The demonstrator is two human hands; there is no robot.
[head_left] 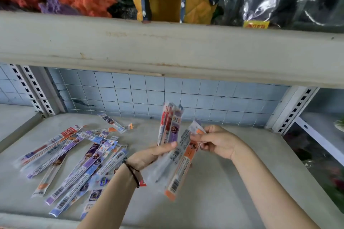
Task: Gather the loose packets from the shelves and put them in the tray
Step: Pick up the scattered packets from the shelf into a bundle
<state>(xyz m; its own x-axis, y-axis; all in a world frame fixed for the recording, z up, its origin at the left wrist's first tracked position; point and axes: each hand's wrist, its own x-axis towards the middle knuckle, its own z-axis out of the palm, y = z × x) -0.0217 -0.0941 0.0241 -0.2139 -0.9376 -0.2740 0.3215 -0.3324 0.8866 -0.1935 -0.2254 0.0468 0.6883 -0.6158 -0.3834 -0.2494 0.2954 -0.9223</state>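
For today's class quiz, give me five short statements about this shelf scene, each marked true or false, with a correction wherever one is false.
1. The left hand holds a bundle of packets upright. True.
2. The right hand is empty. False: its fingers pinch the top of an orange packet.
3. Loose packets lie on the shelf, to the left of the hands. True.
4. A tray stands on the shelf between the hands. False: no tray is in view.
5. A dark band circles the left wrist. True.
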